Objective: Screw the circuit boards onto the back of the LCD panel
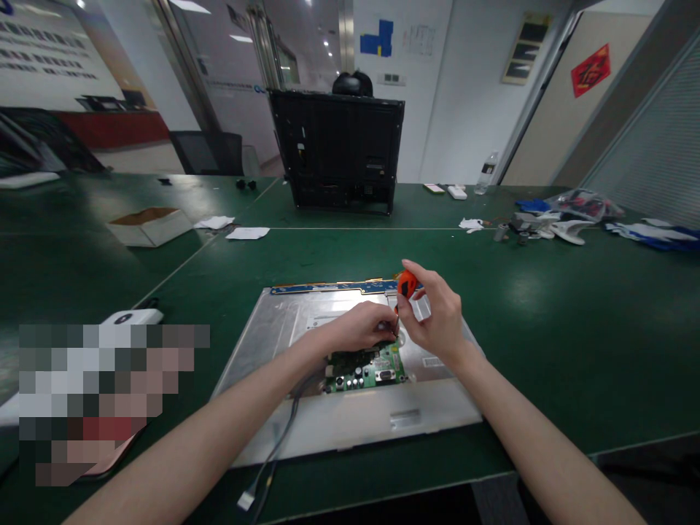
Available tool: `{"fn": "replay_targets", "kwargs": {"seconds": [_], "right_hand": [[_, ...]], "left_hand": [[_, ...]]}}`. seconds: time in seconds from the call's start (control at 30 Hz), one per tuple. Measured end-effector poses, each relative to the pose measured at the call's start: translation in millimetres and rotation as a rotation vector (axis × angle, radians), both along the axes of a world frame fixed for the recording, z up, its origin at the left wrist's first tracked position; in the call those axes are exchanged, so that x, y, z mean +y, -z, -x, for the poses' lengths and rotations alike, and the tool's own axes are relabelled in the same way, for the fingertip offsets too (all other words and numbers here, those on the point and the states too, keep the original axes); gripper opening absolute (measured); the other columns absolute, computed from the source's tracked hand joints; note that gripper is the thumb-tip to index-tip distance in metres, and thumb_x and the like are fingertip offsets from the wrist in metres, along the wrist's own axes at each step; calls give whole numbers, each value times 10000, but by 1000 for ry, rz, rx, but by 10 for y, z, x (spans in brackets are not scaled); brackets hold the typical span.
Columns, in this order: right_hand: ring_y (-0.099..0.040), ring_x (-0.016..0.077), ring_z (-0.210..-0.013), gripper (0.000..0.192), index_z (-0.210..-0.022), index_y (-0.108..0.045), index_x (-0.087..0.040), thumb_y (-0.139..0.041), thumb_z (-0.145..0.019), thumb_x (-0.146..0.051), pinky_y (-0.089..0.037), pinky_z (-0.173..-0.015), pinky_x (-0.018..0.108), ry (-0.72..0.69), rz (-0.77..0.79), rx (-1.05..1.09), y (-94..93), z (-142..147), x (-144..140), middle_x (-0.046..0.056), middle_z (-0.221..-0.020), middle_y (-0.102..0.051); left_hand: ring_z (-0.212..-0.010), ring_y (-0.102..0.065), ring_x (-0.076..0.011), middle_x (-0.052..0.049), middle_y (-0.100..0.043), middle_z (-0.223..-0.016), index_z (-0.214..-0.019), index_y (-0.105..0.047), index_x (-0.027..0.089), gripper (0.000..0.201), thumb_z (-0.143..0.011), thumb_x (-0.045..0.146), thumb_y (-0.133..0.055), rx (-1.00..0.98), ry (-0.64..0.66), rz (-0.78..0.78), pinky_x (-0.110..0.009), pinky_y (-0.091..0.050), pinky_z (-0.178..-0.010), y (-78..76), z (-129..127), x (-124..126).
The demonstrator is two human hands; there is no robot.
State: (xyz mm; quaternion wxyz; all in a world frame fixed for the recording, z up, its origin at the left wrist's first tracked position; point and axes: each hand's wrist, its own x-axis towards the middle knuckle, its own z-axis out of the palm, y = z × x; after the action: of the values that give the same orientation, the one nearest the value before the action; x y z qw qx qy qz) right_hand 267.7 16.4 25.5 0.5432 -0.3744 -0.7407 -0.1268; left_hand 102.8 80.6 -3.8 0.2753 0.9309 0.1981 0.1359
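Green tabletop (547,306) fills most of the frame, made of several desks pushed together, in a bright office with white walls, a glass partition at upper left and a red paper decoration (590,69) on a door at upper right. At the centre of the frame lies a flat silver monitor panel (350,423), back side up, with a small green circuit board (365,372) mounted on it and a grey cable (276,456) trailing off the lower edge toward the bottom of the frame. The left hand (358,328) rests on the board's upper edge with fingers curled; what they pinch cannot be told. The right hand (432,310), just beside it, grips an orange-handled screwdriver (407,284) upright, its tip down by the left fingertips. Behind, at upper centre, a black monitor housing (339,149) stands upright. At left centre sits an open cardboard box (149,224); its contents are not visible. A clear water bottle (486,173) stands at upper right, near loose bags and gloves (569,215). A white device (131,318) lies at lower left above a blurred patch.
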Motion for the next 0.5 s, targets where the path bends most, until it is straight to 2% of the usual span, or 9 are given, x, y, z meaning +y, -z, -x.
{"fn": "replay_targets", "kwargs": {"seconds": [0.17, 0.5], "right_hand": [[-605, 167, -771, 492, -1353, -470, -263, -619, -885, -246, -534, -641, 287, 13, 8, 2, 25, -9, 27, 40, -936, -627], [-604, 148, -722, 493, -1378, -442, -245, -549, -900, -201, -541, -647, 293, 34, 4, 9, -4, 9, -6, 30, -919, -627]], "left_hand": [[-781, -628, -183, -47, -704, -853, -868, -688, 150, 66, -818, 116, -660, 28, -19, -54, -260, -444, -709, -1, -9, 1], [-779, -639, -184, -38, -706, -850, -882, -670, 151, 49, -845, 120, -665, 28, -20, -70, -256, -458, -705, 1, 0, -7]]}}
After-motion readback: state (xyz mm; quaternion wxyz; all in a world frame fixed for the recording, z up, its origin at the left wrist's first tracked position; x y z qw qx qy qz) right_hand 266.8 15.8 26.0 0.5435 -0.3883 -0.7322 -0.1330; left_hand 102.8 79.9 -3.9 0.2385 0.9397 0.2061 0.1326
